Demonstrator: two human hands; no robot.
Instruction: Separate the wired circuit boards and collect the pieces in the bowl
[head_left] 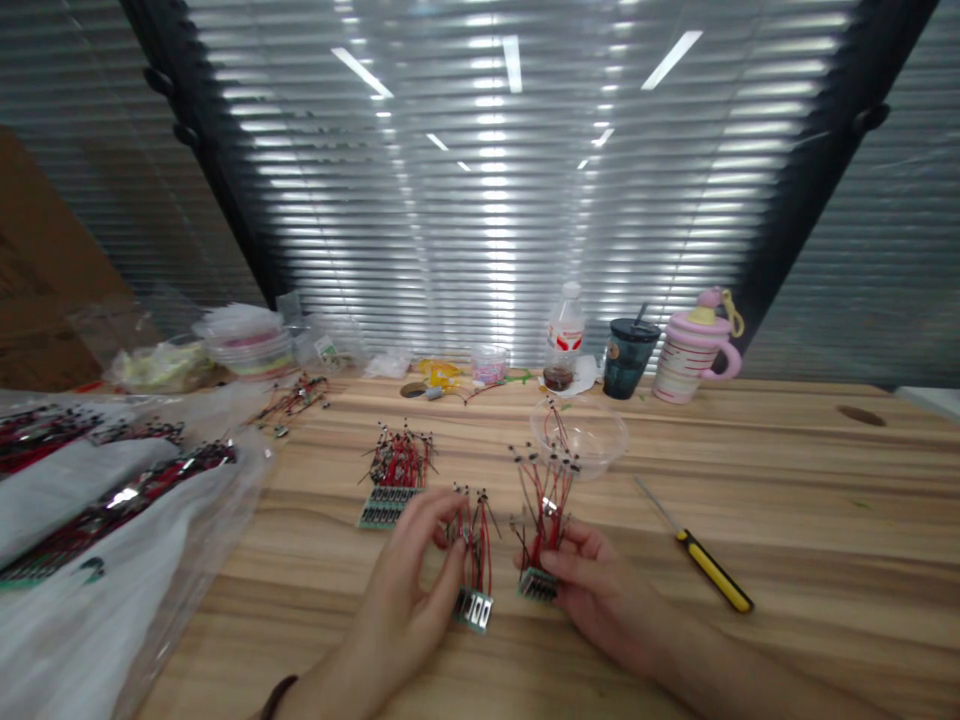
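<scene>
Left hand [424, 575] pinching red-wired circuit board [474, 608], right hand [592, 585] closed on another wired board [538, 583], tabletop [810, 520] at lower centre of the frame

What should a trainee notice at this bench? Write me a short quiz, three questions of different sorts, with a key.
1. True or false: the screwdriver lies on the table to the right of the right hand.
2. Multiple choice: what stands between the clear bottle and the pink-handled mug?
A) a stack of plastic tubs
B) a dark cup with a straw
C) a yellow packet
3. Fill in the blank: the left hand is at the wires of a small board; some of those wires are black, the others ____.

Key: 1 true; 2 B; 3 red.
</scene>
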